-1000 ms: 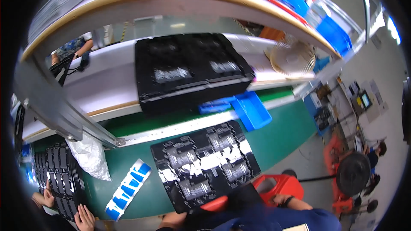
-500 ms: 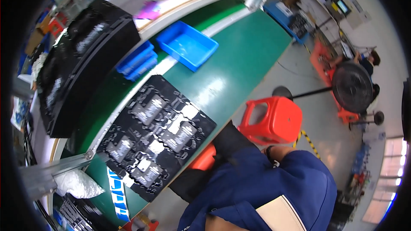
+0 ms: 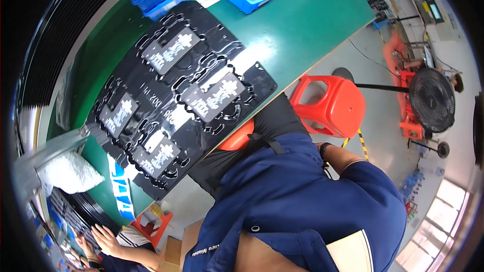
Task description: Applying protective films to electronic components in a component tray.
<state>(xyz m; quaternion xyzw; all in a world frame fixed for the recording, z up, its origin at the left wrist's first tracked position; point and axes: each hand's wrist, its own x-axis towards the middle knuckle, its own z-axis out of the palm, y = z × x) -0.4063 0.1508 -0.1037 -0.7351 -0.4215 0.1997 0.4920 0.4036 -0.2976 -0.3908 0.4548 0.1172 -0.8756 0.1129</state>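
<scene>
neither of the person's own hands shows; only a forearm with a dark wristband [image 3: 325, 147] runs down behind the blue jacket, so whether those fingers are open or gripping cannot be told. the black moulded tray [image 3: 176, 90] lies flat on the green bench [image 3: 312, 15], its near corner overhanging the edge above the lap, probably kept close for easy reach. four pale rectangular labels sit in its pockets (one [image 3: 212, 96] nearest the body). a blue-and-white strip [image 3: 120, 191] lies beside it. a co-worker's hand [image 3: 103, 236] rests spread open, well apart.
</scene>
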